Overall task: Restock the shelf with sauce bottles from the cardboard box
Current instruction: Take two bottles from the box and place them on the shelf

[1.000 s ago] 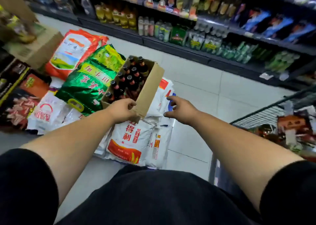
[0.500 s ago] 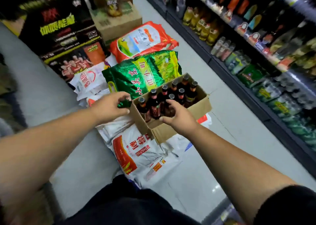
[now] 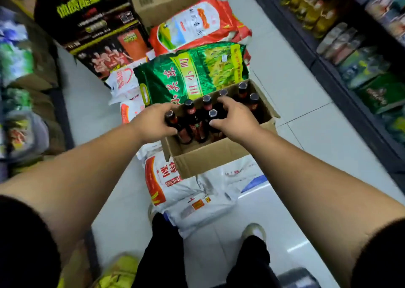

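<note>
Hands in brown cardboard box (image 3: 219, 156).
Left hand (image 3: 153, 121) grips a dark glass sauce bottle (image 3: 175, 122) by its neck; right hand (image 3: 235, 118) clasps a second bottle (image 3: 213, 113).

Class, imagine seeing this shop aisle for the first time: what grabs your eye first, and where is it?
Dead centre, an open cardboard box of dark, red-labelled sauce bottles sits on white sacks, with the left hand and right hand each curled round a bottle neck. Behind it lies a shiny green rice bag.
</note>
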A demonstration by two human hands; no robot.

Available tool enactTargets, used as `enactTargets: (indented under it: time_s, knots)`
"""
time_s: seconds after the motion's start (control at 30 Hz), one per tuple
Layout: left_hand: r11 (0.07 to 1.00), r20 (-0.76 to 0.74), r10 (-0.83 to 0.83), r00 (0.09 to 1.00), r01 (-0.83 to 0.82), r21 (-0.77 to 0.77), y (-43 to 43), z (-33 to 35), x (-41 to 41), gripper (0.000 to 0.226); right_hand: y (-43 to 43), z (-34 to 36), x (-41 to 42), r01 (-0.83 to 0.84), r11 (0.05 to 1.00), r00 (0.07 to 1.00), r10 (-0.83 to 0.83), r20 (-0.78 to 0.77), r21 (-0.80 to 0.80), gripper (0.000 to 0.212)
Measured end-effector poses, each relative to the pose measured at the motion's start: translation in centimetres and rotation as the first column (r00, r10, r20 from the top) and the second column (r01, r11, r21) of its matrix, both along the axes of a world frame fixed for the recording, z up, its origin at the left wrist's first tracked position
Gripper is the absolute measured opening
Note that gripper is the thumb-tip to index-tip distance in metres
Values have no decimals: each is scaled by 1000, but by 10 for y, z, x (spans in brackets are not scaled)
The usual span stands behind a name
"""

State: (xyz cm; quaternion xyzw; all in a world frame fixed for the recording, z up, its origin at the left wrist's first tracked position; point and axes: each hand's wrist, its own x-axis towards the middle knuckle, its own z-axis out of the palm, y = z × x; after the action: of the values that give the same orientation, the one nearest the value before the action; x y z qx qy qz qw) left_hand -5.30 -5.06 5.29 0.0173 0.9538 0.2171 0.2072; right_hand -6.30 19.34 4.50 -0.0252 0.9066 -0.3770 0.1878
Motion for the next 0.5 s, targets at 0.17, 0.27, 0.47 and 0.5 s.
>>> enactTargets:
  time_s: [0.17,0.27,0.47,0.5]
  knots:
    - [974,40,165,986,-169,151,-44,-28,7,61,-50,-26,1,-7,1000,995,8,98,-19,71]
    - [967,66,160,985,-169,189,-65,-52,3,66,-82,-44,-1,36,999,989,-31,146,-32,70]
    - [939,58,183,981,-192,285,-75,-92,-20,70,-103,-76,-21,99,995,989,-96,116,-24,77]
    - [944,48,183,982,-189,271,-72,-98,-25,71,-105,-83,-27,104,994,990,-102,103,-20,80]
